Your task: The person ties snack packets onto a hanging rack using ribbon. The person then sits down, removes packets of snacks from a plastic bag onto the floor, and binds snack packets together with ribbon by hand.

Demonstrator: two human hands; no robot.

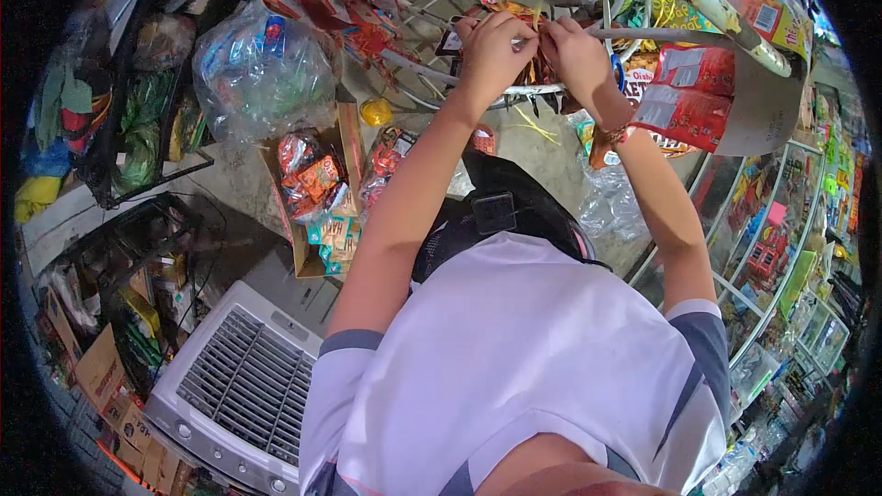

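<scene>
My left hand (497,53) is closed in a pinch above a white wire rack (427,73). Close beside it, my right hand (581,60) has its fingers pressed together. A thin yellow strip (537,18) shows between the two hands, but what the fingertips grip is too small to make out. Dark and orange snack packets (496,7) lie just beyond and under the fingers. Something like scissors, with a blue handle (617,71), is at the outer side of my right hand; whether the hand touches it is unclear.
Red sachets on a card (684,87) hang at right by a curved pale metal bar (707,0). A cardboard box (276,174) of packets and a clear plastic bag (266,73) are at left. Below them stands a grey-white air cooler (248,386). Glass shelving (776,230) lines the right.
</scene>
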